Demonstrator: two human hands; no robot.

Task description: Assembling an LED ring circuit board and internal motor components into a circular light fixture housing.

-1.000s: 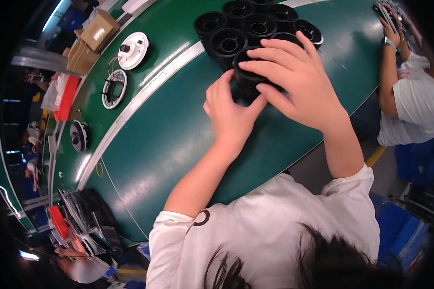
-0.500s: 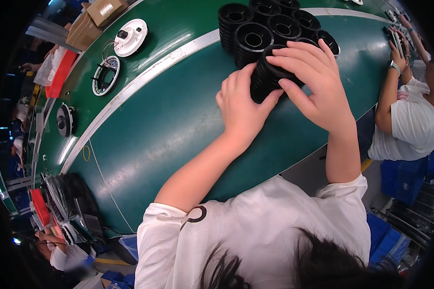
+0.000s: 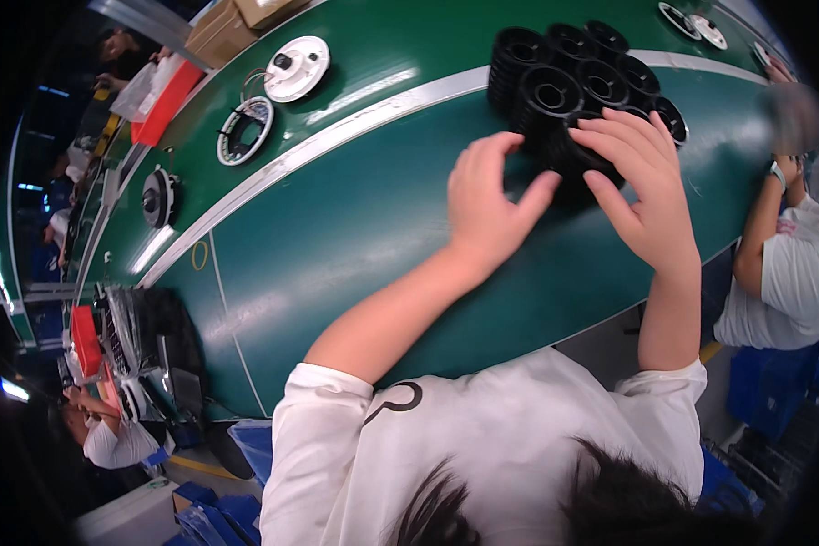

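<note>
Several stacks of black plastic rings (image 3: 552, 94) stand close together on the green table at the far middle. Beside the nearest stack, my left hand (image 3: 491, 205) is open, its thumb and fingers spread and a small gap between them and the rings. On the other side my right hand (image 3: 644, 191) has its fingers stretched over the top of that near stack (image 3: 573, 162). Its thumb stands apart; whether the fingertips touch the rings I cannot tell. My right fingers partly hide the near stack.
Beyond a pale metal strip (image 3: 364, 118) lie a white round housing (image 3: 298, 68), a white ring with wires (image 3: 245, 131) and a dark round unit (image 3: 158, 197). A yellow loop (image 3: 200, 256) lies at left. A co-worker (image 3: 787, 264) sits at right, a hand blurred.
My left hand has drawn off the near stack and opened. My right thumb has also moved away from the rings. The whole view has shifted, so the table things appear farther right.
</note>
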